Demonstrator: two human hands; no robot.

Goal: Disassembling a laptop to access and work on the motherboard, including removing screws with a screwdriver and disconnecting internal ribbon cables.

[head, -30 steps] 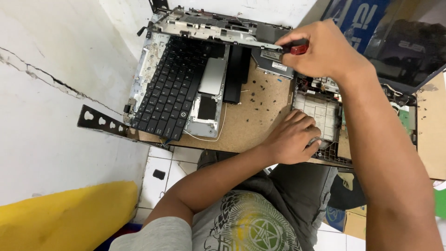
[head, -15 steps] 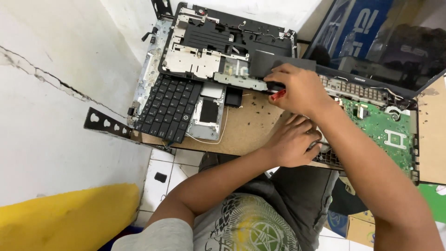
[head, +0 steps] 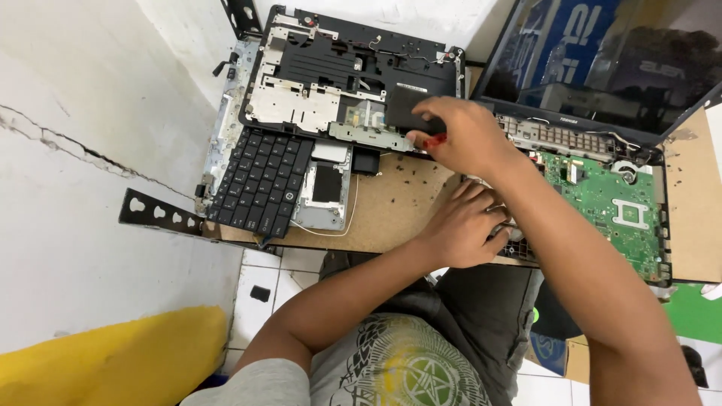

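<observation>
Counter is a brown board, crowded: its front edge runs just above the person's lap, left edge stops near a cracked white wall. Only bare patch is the middle strip between the loose keyboard and the opened laptop base; small dark specks, too small to identify, are scattered there. Black palmrest shell lies at the back, overlapping the keyboard's top edge. Green motherboard sits exposed in the base, screen tilted up behind it. Right hand is at the shell's right front corner, fingers clenched around a red-handled screwdriver; only a bit of the red handle shows, tip hidden. Left hand rests on the laptop base's near-left corner, fingers curled over its edge; can't tell whether they grip anything. Hands are close together, right just above left. Black perforated bracket juts out at the counter's left edge.
</observation>
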